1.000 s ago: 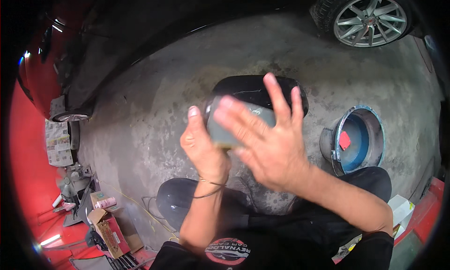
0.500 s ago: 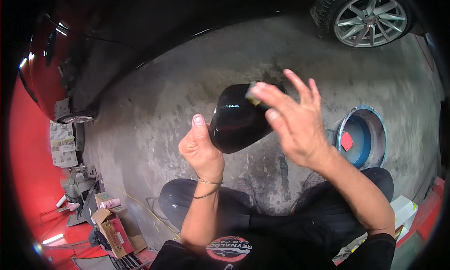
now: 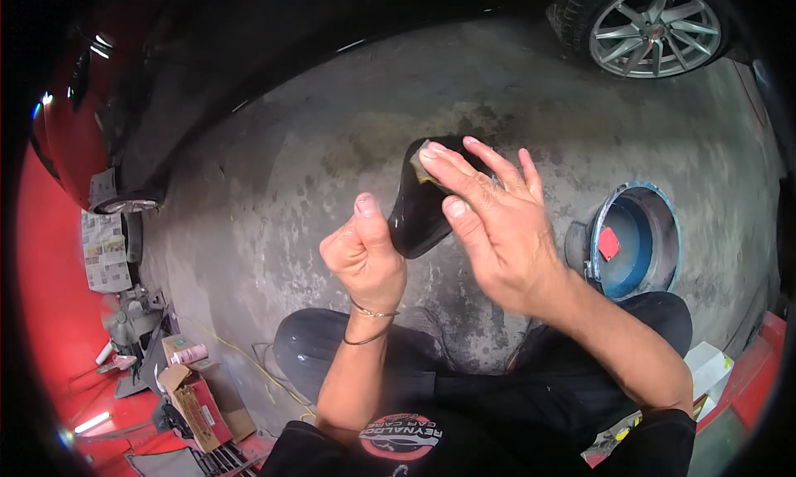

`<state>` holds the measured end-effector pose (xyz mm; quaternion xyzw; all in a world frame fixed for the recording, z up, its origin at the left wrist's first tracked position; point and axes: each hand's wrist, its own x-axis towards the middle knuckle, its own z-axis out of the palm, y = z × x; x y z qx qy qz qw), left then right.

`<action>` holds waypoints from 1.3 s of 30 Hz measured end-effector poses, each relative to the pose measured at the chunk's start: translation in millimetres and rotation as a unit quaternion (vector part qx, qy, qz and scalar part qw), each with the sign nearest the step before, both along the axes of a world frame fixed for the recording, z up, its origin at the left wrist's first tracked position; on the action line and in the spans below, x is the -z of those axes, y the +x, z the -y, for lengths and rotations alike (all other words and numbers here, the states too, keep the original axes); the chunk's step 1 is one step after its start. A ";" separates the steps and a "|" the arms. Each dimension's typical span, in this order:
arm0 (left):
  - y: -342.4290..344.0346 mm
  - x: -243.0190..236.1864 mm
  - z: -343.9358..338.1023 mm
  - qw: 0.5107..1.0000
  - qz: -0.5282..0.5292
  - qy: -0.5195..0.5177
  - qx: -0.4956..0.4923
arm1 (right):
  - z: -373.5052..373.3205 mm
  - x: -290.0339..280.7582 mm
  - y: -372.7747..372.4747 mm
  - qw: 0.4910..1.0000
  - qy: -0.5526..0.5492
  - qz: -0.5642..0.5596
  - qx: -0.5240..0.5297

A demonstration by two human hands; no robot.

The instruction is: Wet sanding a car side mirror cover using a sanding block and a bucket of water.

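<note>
My left hand (image 3: 362, 261) grips a glossy black curved shell (image 3: 414, 228) at its lower left end, thumb raised. The shell is held tilted above the floor, between me and the car. My right hand (image 3: 506, 241) presses a small grey pad with a yellowish layer (image 3: 421, 169) against the upper part of the shell, its first fingers on the pad and the last ones spread out. Those fingers hide much of the shell's right side.
A dark car body (image 3: 166, 46) with a silver-spoked wheel (image 3: 655, 33) stands ahead. A tub (image 3: 634, 270) holding a red piece (image 3: 609, 242) sits at my right. Cardboard boxes (image 3: 191, 398) lie at left; a white box (image 3: 707, 365) is at right.
The grey pad, seen broad-faced a second ago, now lies mostly under my right fingers. Since the middle frame, the shell has tilted to look narrower and the pad has moved left.
</note>
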<state>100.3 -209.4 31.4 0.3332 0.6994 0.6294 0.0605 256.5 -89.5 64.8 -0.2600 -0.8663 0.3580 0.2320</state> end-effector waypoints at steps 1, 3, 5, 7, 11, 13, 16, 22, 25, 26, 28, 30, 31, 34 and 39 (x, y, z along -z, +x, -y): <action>-2.2 1.4 1.9 1.000 0.000 -0.011 -0.005 | -5.3 17.1 3.4 0.999 -0.016 0.039 0.012; -1.6 4.9 -2.0 1.000 0.002 -0.017 -0.009 | -18.3 33.6 2.0 0.992 -0.083 0.085 0.044; 4.1 9.4 -5.1 0.999 -0.013 -0.039 -0.003 | -4.8 19.0 1.3 0.999 -0.034 0.042 0.000; 15.7 4.4 -13.0 0.999 0.031 0.011 -0.016 | 20.0 -15.3 -1.4 0.996 0.012 -0.016 -0.090; 2.8 3.7 -3.8 0.987 0.158 0.012 -0.007 | -24.1 42.7 -8.4 0.996 -0.046 0.022 0.077; -4.4 2.2 -6.1 0.986 0.162 0.022 -0.028 | -48.3 56.4 4.3 0.973 -0.176 -0.076 0.127; -7.9 2.3 -10.6 0.966 0.247 0.059 -0.056 | -51.8 23.3 12.8 0.970 -0.148 -0.119 0.154; 5.6 -1.2 -16.4 0.949 0.308 0.052 -0.044 | -37.6 8.1 0.3 0.969 0.119 -0.206 -0.061; 4.7 -0.3 -8.5 0.895 0.427 0.128 -0.002 | 9.3 7.6 -5.3 0.965 0.206 -0.129 -0.103; 6.1 -4.6 -8.3 0.895 0.426 0.129 -0.001 | 20.5 7.9 -2.8 0.963 0.221 -0.102 -0.114; 8.3 -15.8 -10.2 0.907 0.405 0.113 -0.002 | 16.5 12.7 -5.4 0.966 0.209 -0.100 -0.118; 9.1 -4.2 -14.7 0.955 0.289 0.057 -0.046 | -5.1 15.7 -13.9 0.975 0.155 -0.140 -0.076; 13.6 -1.3 -10.2 0.961 0.269 0.036 -0.045 | -13.7 11.4 -16.4 0.987 0.082 -0.128 -0.059; 12.1 -3.5 -13.9 0.968 0.242 0.037 -0.061 | 11.5 10.3 -15.9 0.979 0.125 -0.156 -0.048; 12.5 0.9 -2.6 0.982 0.180 -0.031 -0.050 | -22.6 32.5 -13.7 0.990 0.034 -0.134 -0.018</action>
